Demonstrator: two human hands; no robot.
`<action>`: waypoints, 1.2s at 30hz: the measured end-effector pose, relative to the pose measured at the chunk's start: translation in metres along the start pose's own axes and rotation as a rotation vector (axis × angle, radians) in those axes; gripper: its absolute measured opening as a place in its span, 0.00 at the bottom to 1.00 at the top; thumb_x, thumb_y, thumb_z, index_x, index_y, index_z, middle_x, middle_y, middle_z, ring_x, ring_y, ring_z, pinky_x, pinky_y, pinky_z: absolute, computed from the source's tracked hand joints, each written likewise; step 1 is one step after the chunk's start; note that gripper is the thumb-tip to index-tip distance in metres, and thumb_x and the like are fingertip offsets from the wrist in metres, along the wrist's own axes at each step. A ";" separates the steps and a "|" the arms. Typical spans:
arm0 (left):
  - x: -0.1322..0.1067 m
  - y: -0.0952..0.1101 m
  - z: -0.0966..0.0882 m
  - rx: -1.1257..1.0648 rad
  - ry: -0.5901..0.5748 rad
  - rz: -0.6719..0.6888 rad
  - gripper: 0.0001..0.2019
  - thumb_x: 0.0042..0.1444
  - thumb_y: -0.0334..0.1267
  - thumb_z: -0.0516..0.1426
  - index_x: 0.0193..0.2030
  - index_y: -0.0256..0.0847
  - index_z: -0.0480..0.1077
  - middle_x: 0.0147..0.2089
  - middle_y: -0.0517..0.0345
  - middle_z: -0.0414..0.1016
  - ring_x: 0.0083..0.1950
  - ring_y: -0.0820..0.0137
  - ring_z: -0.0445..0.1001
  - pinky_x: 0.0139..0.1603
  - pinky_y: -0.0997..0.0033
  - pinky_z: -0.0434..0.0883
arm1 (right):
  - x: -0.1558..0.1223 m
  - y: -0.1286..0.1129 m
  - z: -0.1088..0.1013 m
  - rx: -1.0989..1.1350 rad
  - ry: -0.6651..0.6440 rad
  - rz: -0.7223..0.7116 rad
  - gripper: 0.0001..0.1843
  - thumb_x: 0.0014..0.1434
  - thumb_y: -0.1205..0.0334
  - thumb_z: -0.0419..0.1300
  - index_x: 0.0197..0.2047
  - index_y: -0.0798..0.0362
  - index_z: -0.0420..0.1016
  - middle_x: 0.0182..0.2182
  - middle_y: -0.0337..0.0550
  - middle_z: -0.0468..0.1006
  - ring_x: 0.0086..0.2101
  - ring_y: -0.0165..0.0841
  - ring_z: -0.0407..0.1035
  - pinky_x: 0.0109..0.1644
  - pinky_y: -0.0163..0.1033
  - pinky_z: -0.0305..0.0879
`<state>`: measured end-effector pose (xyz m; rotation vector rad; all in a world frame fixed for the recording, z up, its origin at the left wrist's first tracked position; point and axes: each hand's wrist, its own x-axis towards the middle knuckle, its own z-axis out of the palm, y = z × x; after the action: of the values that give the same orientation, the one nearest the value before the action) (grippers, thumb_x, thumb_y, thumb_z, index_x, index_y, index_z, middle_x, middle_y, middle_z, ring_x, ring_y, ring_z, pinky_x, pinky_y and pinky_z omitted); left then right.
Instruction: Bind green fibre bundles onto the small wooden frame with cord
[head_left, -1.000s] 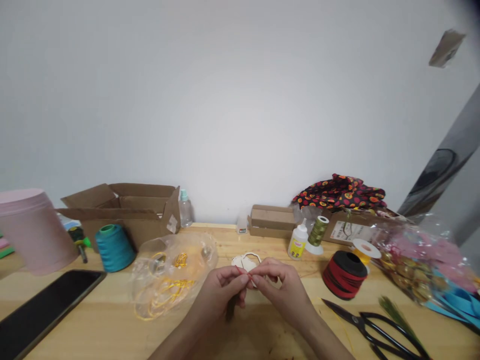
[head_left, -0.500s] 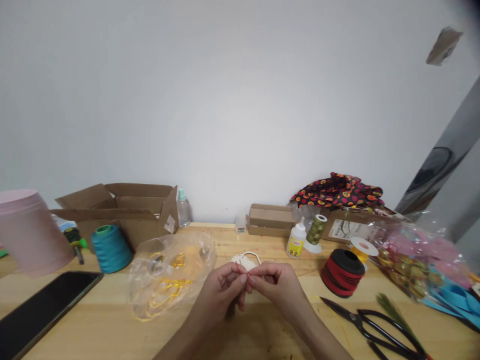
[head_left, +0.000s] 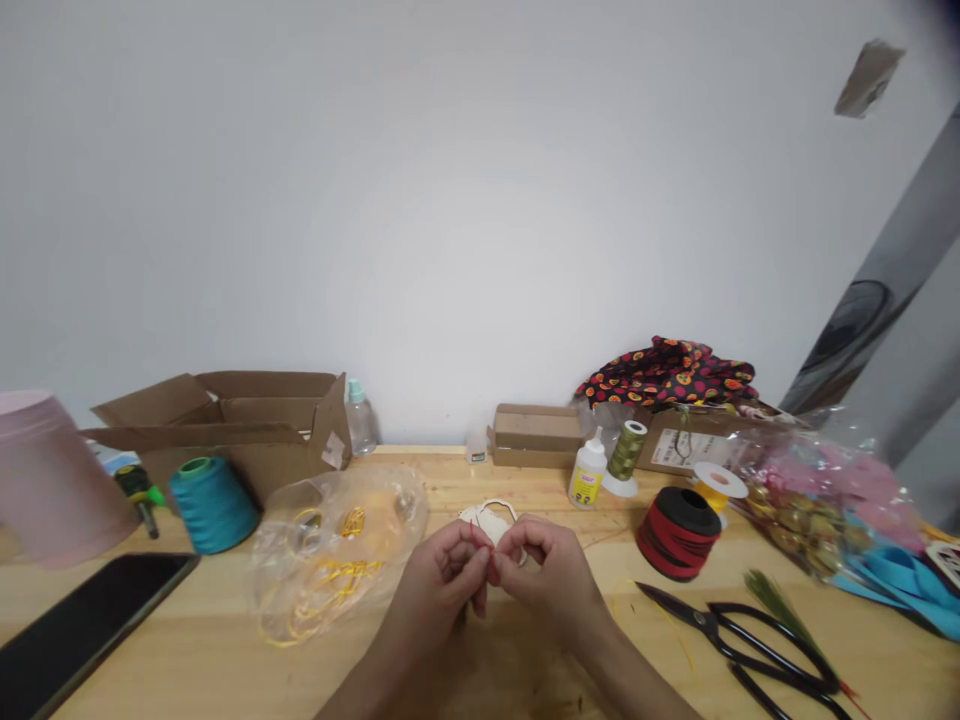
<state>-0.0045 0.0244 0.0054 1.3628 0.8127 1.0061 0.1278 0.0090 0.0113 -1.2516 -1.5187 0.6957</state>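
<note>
A thin red thread (head_left: 491, 550) is pinched between the fingertips of the left hand (head_left: 442, 585) and right hand (head_left: 544, 580), just before a flat, pale wooden scalloped cutout (head_left: 487, 518), partly hidden behind them.

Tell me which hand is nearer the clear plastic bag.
Left. The left hand is just to the right of the clear plastic bag, beside its edge; the right hand lies farther right, on the left hand's far side.

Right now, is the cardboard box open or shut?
Open: the cardboard box has its top flaps spread outward, not closed over it.
</note>
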 end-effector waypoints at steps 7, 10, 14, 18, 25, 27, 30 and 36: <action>-0.001 0.004 0.002 -0.004 0.093 -0.009 0.08 0.47 0.39 0.56 0.25 0.36 0.67 0.14 0.69 0.63 0.12 0.83 0.58 0.12 0.85 0.57 | -0.004 -0.005 -0.001 -0.139 0.068 -0.307 0.06 0.45 0.69 0.57 0.19 0.57 0.70 0.17 0.38 0.67 0.23 0.28 0.61 0.27 0.33 0.56; 0.000 0.005 0.001 -0.043 0.112 -0.008 0.08 0.46 0.40 0.57 0.25 0.36 0.68 0.16 0.67 0.65 0.12 0.83 0.58 0.11 0.84 0.58 | -0.005 -0.011 -0.006 -0.094 0.034 -0.269 0.08 0.47 0.68 0.56 0.20 0.56 0.72 0.18 0.38 0.68 0.23 0.28 0.60 0.27 0.32 0.55; 0.000 0.005 -0.001 -0.045 0.123 0.005 0.07 0.44 0.39 0.58 0.25 0.36 0.70 0.18 0.66 0.66 0.12 0.82 0.60 0.12 0.83 0.59 | -0.004 -0.014 -0.007 -0.008 0.023 -0.075 0.10 0.48 0.67 0.55 0.19 0.57 0.72 0.17 0.37 0.65 0.20 0.26 0.53 0.23 0.31 0.51; -0.001 0.007 0.000 0.034 0.125 0.033 0.07 0.44 0.37 0.58 0.23 0.36 0.71 0.18 0.64 0.66 0.14 0.83 0.61 0.14 0.84 0.58 | -0.004 -0.012 -0.003 0.023 0.035 0.024 0.09 0.46 0.67 0.55 0.17 0.57 0.71 0.15 0.33 0.59 0.18 0.24 0.49 0.21 0.30 0.48; -0.002 0.005 0.001 0.084 0.078 -0.014 0.09 0.45 0.39 0.57 0.23 0.36 0.73 0.18 0.63 0.66 0.13 0.83 0.59 0.14 0.83 0.56 | 0.000 -0.011 -0.013 -0.177 0.105 -0.207 0.06 0.41 0.70 0.55 0.16 0.55 0.66 0.16 0.36 0.65 0.22 0.28 0.59 0.28 0.33 0.56; -0.001 0.005 0.001 0.080 0.091 -0.023 0.10 0.45 0.40 0.57 0.22 0.35 0.73 0.16 0.64 0.65 0.13 0.83 0.58 0.14 0.83 0.57 | 0.002 -0.012 -0.018 -0.200 0.134 -0.252 0.06 0.42 0.70 0.55 0.16 0.54 0.66 0.18 0.38 0.66 0.24 0.30 0.60 0.30 0.34 0.57; 0.000 0.006 -0.001 0.090 0.120 -0.020 0.12 0.45 0.40 0.57 0.18 0.35 0.71 0.11 0.67 0.61 0.13 0.82 0.57 0.16 0.82 0.58 | 0.004 -0.012 -0.019 -0.054 0.066 -0.068 0.07 0.46 0.65 0.55 0.19 0.55 0.69 0.17 0.36 0.64 0.22 0.28 0.57 0.26 0.32 0.54; -0.001 0.006 -0.003 0.084 0.099 -0.003 0.12 0.46 0.41 0.56 0.18 0.35 0.70 0.11 0.67 0.61 0.12 0.81 0.56 0.15 0.81 0.57 | 0.002 -0.010 -0.009 0.313 -0.152 0.144 0.12 0.45 0.56 0.58 0.20 0.57 0.69 0.16 0.35 0.63 0.19 0.25 0.54 0.23 0.31 0.50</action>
<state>-0.0079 0.0245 0.0108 1.3909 0.9403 1.0536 0.1324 0.0069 0.0237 -1.0954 -1.3839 1.0997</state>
